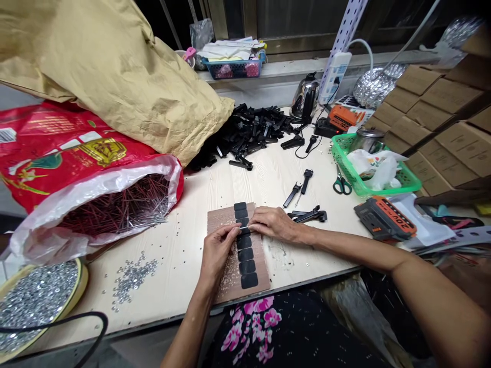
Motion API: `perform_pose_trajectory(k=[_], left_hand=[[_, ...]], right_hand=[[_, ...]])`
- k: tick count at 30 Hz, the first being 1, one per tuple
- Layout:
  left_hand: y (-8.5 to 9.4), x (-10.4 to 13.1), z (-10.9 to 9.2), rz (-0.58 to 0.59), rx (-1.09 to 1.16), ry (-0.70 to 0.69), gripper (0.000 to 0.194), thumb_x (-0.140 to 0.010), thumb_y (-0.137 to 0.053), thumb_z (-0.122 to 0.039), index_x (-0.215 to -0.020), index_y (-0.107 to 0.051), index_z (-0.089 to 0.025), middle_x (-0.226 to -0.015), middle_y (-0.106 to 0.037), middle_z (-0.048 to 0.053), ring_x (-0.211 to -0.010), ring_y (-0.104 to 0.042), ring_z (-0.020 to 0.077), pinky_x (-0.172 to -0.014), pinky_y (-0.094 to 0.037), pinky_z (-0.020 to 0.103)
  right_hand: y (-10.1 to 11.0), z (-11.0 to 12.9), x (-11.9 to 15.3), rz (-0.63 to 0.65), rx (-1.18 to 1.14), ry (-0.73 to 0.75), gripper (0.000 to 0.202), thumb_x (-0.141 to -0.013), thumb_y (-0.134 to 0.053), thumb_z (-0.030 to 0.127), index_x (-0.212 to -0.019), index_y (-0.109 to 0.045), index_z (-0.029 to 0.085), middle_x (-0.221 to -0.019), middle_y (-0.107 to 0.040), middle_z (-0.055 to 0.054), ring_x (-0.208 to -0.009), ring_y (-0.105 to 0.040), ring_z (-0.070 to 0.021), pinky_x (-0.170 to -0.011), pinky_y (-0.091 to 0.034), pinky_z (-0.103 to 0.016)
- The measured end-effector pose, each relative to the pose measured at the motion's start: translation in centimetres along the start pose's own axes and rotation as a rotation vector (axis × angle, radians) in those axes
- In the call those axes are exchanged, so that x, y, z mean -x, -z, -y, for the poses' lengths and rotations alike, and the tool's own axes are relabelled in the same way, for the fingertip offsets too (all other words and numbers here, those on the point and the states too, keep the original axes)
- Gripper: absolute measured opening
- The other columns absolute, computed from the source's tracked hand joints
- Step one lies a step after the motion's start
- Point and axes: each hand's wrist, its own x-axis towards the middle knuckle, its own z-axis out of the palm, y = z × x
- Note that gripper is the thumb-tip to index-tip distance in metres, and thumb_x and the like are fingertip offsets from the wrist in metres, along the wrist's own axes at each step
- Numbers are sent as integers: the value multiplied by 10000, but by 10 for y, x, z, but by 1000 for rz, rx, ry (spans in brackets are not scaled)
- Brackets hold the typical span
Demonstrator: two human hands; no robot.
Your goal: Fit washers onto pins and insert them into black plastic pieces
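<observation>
A brown board (225,286) lies at the table's front edge, sprinkled with tiny pale bits. Down its length runs a column of black rounded squares (246,254). My left hand (221,249) is over the board's left side, thumb and fingers pinched at the column. From the right, my right hand (273,223) meets it with closed fingertips. Between the two sets of fingertips is a small, thin, pale piece, too small to name, lying across the black squares. Just beyond my right hand are black plastic parts (311,214).
Black parts (261,128) are heaped at the back. Left stand a red sack (76,148) of thin rods, loose metal pieces (134,276) and a filled bowl (82,286). Right are scissors (341,185), a green basket (408,188), a battery (385,218) and cardboard boxes (441,102).
</observation>
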Motion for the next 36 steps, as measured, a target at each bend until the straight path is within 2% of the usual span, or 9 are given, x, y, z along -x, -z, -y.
perform_pose_trajectory(k=[4,9,13,17,23,26,28,32,36], left_hand=[[-1,-1,-1,0,132,26,315,-712,-703,-383,-910,-706,-139,-620,-595,-20,-504,-459,76,-513,-355,205],[-8,1,-9,5,382,99,343,-644,-759,-362,-854,-671,-106,-666,-616,1,-474,-460,58,-505,-376,204],[-9,2,-15,-97,344,37,285,-666,-753,-330,-826,-655,-116,-605,-580,-23,-495,-477,59,-510,-376,183],[-7,1,-18,24,471,154,317,-604,-786,-365,-686,-613,-113,-583,-542,-24,-452,-410,42,-442,-323,176],[-11,11,-19,-216,149,-41,237,-693,-726,-343,-807,-679,-141,-657,-601,-5,-550,-498,75,-535,-398,188],[-11,7,-19,-100,352,83,275,-659,-750,-354,-781,-665,-123,-628,-587,-11,-488,-468,60,-484,-387,185],[-10,3,-18,-55,479,144,299,-624,-777,-338,-774,-657,-109,-618,-585,-13,-457,-457,49,-454,-377,177],[-6,-1,-16,-50,522,141,361,-649,-767,-325,-917,-674,-102,-658,-599,-13,-469,-492,45,-483,-412,172],[-4,1,-16,28,487,177,379,-660,-757,-351,-932,-682,-99,-668,-604,-8,-469,-487,45,-494,-421,182]], right_hand=[[-4,2,1,-39,57,30,237,-956,-437,296,-964,-633,163,-868,-620,-39,-776,-552,-130,-633,-441,-237],[-11,9,3,-166,323,96,234,-959,-419,239,-912,-636,166,-821,-622,-50,-792,-539,-154,-615,-406,-256],[-11,16,-1,-177,219,30,234,-961,-426,277,-922,-623,157,-858,-620,-46,-803,-541,-136,-619,-417,-235],[-8,18,-4,-186,204,47,232,-957,-433,263,-904,-639,170,-858,-628,-53,-835,-546,-147,-655,-422,-247],[-2,25,-4,-97,-42,-98,227,-948,-455,297,-914,-634,161,-858,-625,-44,-792,-557,-131,-661,-439,-241],[-1,25,-5,-123,-38,-147,249,-945,-451,306,-895,-645,157,-881,-622,-64,-842,-549,-155,-676,-428,-257],[-1,21,-7,-60,-233,-259,271,-938,-458,339,-886,-641,147,-803,-616,-41,-735,-546,-129,-612,-413,-232],[-3,10,-10,62,-620,-405,294,-897,-511,376,-803,-632,124,-662,-569,10,-587,-493,-87,-540,-368,-201],[-6,5,-10,60,-692,-429,275,-872,-542,373,-816,-642,123,-712,-593,-1,-627,-506,-90,-579,-382,-205]])
